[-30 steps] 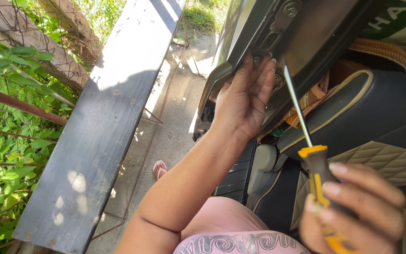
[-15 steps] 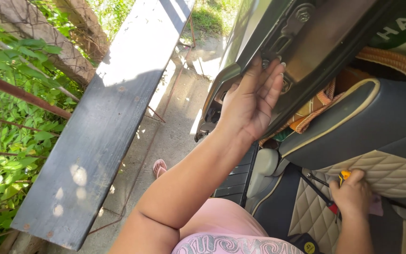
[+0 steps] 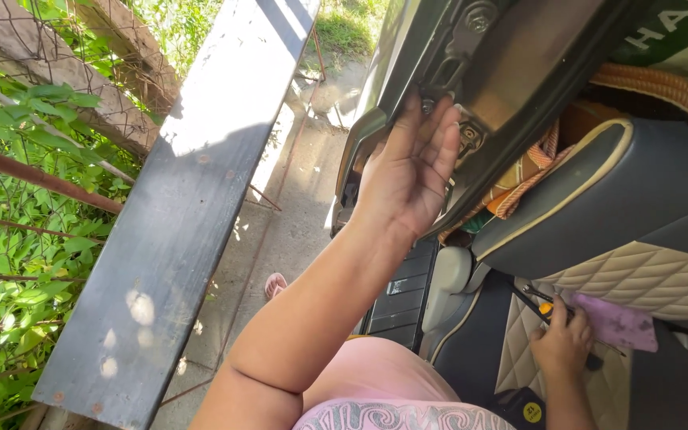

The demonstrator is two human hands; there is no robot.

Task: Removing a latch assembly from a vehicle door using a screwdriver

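My left hand [image 3: 409, 169] is raised flat against the dark metal door pillar [image 3: 519, 72] of a vehicle, fingertips by a bolted latch fitting [image 3: 468, 135]. Low at the right, my right hand [image 3: 563, 344] rests on the quilted cream and dark seat cushion [image 3: 646, 279]. Its fingers are curled around a screwdriver [image 3: 545, 307] with an orange and black handle, whose dark shaft lies on the seat. A purple cloth [image 3: 616, 322] lies just right of that hand.
A long dark plank [image 3: 177, 215] runs diagonally at the left, with a wire fence and green plants [image 3: 17, 239] beyond it. Concrete ground [image 3: 280, 231] and a sandalled foot [image 3: 275, 283] show below. An orange woven strap [image 3: 646, 84] sits above the seat back.
My right hand went down from in front of the camera to the seat, taking the screwdriver with it. My left hand stayed on the pillar, shifting slightly.
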